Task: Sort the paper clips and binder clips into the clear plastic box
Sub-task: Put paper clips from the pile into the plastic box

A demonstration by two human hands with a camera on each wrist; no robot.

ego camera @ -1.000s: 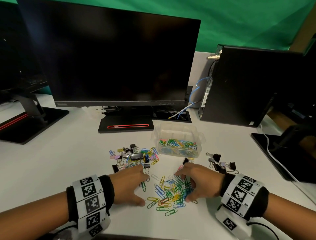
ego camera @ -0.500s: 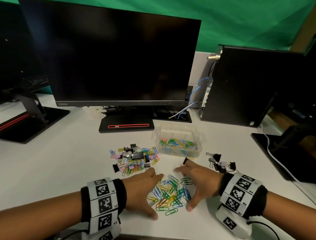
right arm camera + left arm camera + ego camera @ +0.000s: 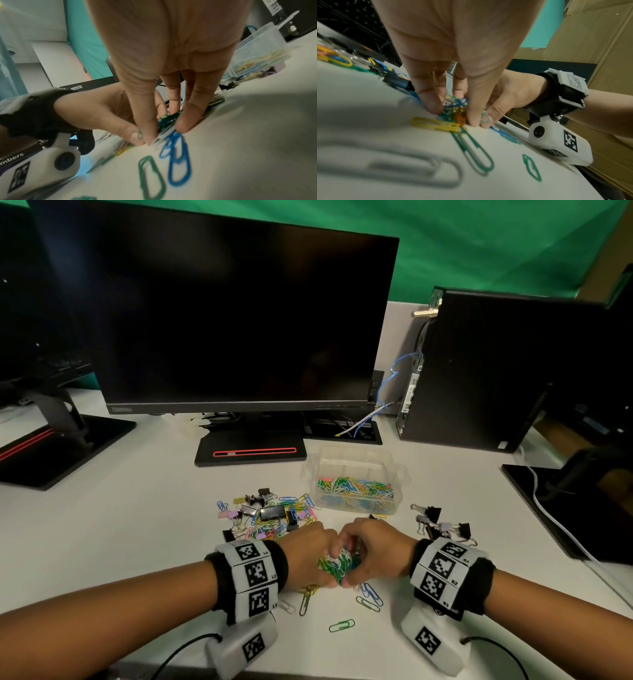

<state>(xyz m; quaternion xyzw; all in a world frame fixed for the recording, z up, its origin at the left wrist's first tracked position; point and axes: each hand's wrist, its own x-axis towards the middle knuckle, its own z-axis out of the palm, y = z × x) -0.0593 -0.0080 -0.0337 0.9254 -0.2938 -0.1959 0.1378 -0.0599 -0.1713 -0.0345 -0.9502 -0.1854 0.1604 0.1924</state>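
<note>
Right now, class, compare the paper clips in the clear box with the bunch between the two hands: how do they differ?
The paper clips in the clear plastic box lie loose, untouched, behind its walls. The bunch of paper clips sits on the desk, squeezed between the left hand and right hand. The boxed lot looks larger. Both are mixed colours.

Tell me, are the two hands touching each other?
Touching. In the right wrist view the left hand thumb tip meets the right hand thumb tip at the table, with the paper clips bunched between both hands.

Head looks down; wrist views close, sharing paper clips [image 3: 337, 565].
</note>
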